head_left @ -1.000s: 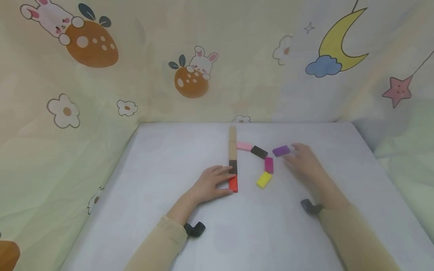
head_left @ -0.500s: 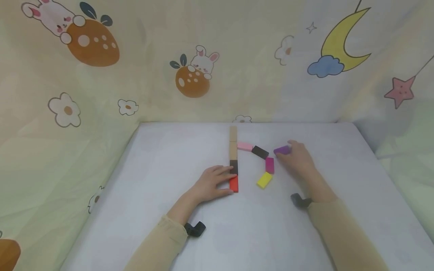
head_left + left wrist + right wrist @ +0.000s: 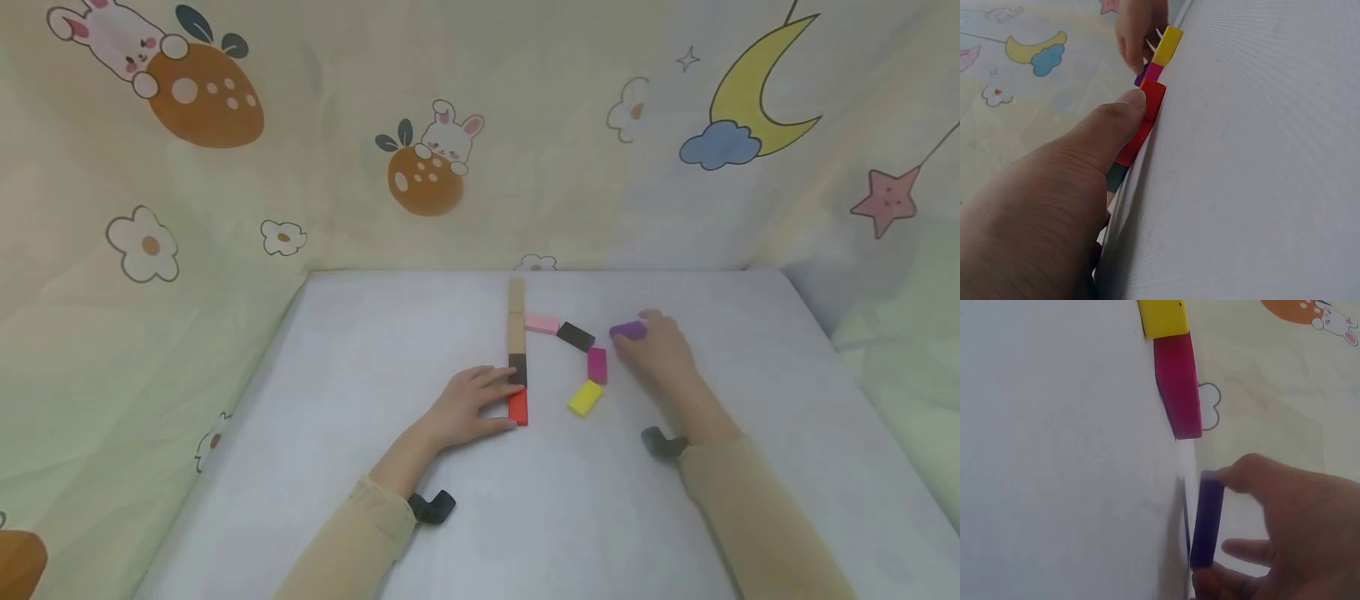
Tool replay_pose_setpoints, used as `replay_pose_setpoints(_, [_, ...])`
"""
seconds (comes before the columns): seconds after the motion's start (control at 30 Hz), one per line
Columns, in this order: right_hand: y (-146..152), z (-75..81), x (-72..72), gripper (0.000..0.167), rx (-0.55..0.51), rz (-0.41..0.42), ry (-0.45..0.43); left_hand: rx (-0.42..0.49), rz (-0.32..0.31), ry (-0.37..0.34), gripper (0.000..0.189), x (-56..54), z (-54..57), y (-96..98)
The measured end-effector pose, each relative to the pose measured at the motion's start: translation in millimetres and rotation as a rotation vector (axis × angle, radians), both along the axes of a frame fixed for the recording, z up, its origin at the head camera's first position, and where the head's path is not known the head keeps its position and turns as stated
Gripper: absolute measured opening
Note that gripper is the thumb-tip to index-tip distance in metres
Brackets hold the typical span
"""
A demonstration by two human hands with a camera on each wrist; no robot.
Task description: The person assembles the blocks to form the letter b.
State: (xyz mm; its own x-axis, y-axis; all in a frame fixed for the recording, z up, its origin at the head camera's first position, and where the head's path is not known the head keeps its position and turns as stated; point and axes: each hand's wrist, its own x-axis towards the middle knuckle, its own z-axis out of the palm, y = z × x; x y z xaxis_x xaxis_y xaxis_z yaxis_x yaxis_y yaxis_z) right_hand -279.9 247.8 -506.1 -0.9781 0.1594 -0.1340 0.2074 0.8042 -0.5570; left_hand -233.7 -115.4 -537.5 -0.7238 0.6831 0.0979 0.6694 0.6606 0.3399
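In the head view my right hand (image 3: 660, 350) pinches a purple wooden block (image 3: 627, 331) by its two ends, thumb at one and a finger at the other. The right wrist view has this purple block (image 3: 1207, 520) just off the white surface, a thin shadow beside it. My left hand (image 3: 468, 408) rests beside a straight column, its spread fingers touching the red block (image 3: 517, 408) and the dark block (image 3: 517, 367). Seen from the left wrist, the thumb lies against the red block (image 3: 1152, 100). Two plain wooden blocks (image 3: 516, 321) continue that column away from me.
A curve of blocks bends right from the column: pink (image 3: 542, 323), black (image 3: 576, 337), magenta (image 3: 597, 366) and yellow (image 3: 585, 398). All lie on a white table (image 3: 375, 350). A patterned cloth (image 3: 547, 192) hangs behind and at the sides.
My right hand has come left to the purple block and taken hold of it; the block has since shifted slightly right. The left hand stays in place.
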Motion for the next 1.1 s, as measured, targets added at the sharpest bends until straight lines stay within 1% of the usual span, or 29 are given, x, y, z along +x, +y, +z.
replay_pose_setpoints(0.1, [-1.5,6.1,4.2,0.088,-0.011,-0.006,0.001,0.004,-0.001,-0.002,0.060,0.9,0.9,0.1])
replay_pose_setpoints(0.2, [-8.9,19.8,14.4,0.081,-0.007,0.024,-0.001,0.004,0.000,-0.004,0.060,1.4,1.3,0.1])
replay_pose_setpoints(0.33, [-29.4,38.4,37.1,0.067,-0.003,0.098,-0.031,0.001,0.000,-0.003,0.060,1.4,2.2,0.8])
replay_pose_setpoints(0.4, [-44.3,42.4,50.6,0.063,0.019,0.151,-0.038,0.001,0.000,-0.003,0.060,1.3,2.9,1.1])
replay_pose_setpoints(0.43, [-52.5,42.9,57.8,0.064,0.033,0.174,-0.039,-0.001,0.001,-0.003,0.060,1.2,3.0,1.2])
replay_pose_setpoints(0.6, [-92.0,36.9,90.4,0.059,0.118,0.277,0.006,-0.012,0.008,0.015,0.060,0.9,3.0,0.9])
replay_pose_setpoints(0.73, [-112.8,32.4,106.0,0.044,0.188,0.340,0.060,0.004,0.004,0.024,0.059,0.6,1.8,0.2])
replay_pose_setpoints(0.87, [-124.6,26.8,112.6,0.040,0.254,0.368,0.081,0.013,0.002,0.015,0.059,0.9,0.6,0.0])
replay_pose_setpoints(1.1, [-134.1,15.2,114.5,0.049,0.357,0.394,0.048,-0.001,0.004,0.031,0.060,0.5,1.6,0.2])
